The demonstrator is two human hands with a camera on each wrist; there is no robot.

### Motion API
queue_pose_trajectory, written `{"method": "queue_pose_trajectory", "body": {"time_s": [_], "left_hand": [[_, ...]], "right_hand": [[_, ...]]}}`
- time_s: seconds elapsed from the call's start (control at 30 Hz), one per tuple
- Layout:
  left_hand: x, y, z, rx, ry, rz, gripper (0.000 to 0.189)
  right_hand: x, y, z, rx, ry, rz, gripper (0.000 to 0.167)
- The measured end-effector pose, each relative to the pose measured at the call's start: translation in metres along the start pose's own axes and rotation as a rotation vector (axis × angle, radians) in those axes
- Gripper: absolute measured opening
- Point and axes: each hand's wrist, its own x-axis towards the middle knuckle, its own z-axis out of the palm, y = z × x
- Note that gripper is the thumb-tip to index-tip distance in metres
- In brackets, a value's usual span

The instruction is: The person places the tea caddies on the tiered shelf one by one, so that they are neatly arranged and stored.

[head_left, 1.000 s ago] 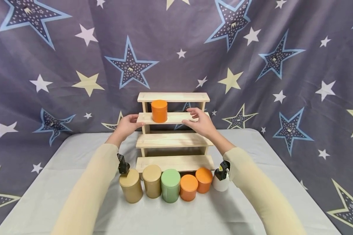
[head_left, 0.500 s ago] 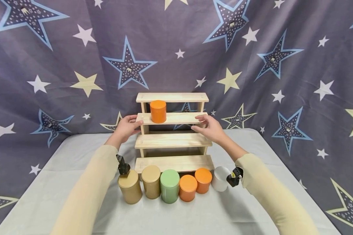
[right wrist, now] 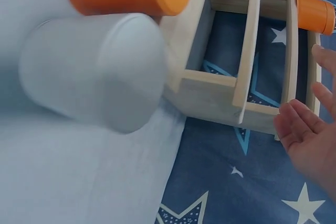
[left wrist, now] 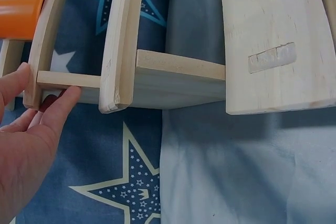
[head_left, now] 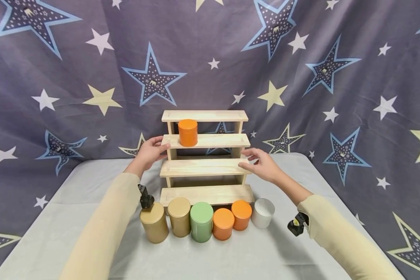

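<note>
My left hand (head_left: pixel 149 151) holds the left end of the second board from the top of a stepped wooden shelf (head_left: pixel 203 168). In the left wrist view its thumb lies at the board's edge and the fingers (left wrist: pixel 65 111) reach beneath. An orange lidded tin (head_left: pixel 188 133) stands upright on that same board, left of centre. Beside the shelf's right side is my right hand (head_left: pixel 261 165), near the end of the third board, fingers loosely spread with nothing held. The right wrist view shows its fingers (right wrist: pixel 304 121) close to the shelf's side; whether they touch is unclear.
Before the shelf stand several tins in a row: two gold tins (head_left: pixel 154 223) (head_left: pixel 179 217), a green tin (head_left: pixel 201 222), two orange tins (head_left: pixel 223 224) (head_left: pixel 241 214) and a silver-white tin (head_left: pixel 263 213). A star-patterned curtain (head_left: pixel 210 89) hangs behind the grey-covered table (head_left: pixel 231 260).
My right hand has moved right and down, away from the second board's right part. The left hand stays at the shelf, and the orange tin has kept its place on the board.
</note>
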Motion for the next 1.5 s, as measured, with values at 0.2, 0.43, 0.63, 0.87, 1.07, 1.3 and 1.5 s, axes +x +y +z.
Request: {"method": "queue_pose_trajectory", "body": {"time_s": [0.2, 0.43, 0.63, 0.87, 1.07, 1.3, 1.5], "left_hand": [[0.000, 0.001, 0.001, 0.005, 0.002, -0.009, 0.065], [0.000, 0.000, 0.001, 0.004, 0.005, -0.013, 0.065], [0.000, -0.001, 0.001, -0.002, 0.000, -0.001, 0.064], [0.000, 0.000, 0.001, 0.000, 0.000, -0.002, 0.065], [0.001, 0.001, 0.001, 0.007, 0.006, -0.002, 0.064], [0.001, 0.001, 0.001, -0.018, 0.007, -0.006, 0.064], [0.002, 0.000, 0.001, -0.004, 0.011, -0.015, 0.064]], "right_hand": [[-0.015, 0.009, -0.002, -0.017, -0.033, 0.014, 0.049], [-0.033, 0.021, -0.005, -0.032, -0.052, -0.003, 0.044], [-0.049, 0.028, -0.009, -0.040, -0.083, 0.023, 0.042], [-0.067, 0.039, -0.010, -0.059, -0.119, 0.008, 0.041], [-0.082, 0.048, -0.010, -0.064, -0.144, 0.011, 0.043], [-0.097, 0.054, -0.010, -0.057, -0.176, 0.026, 0.046], [-0.106, 0.061, -0.010, -0.060, -0.193, 0.050, 0.051]]}}
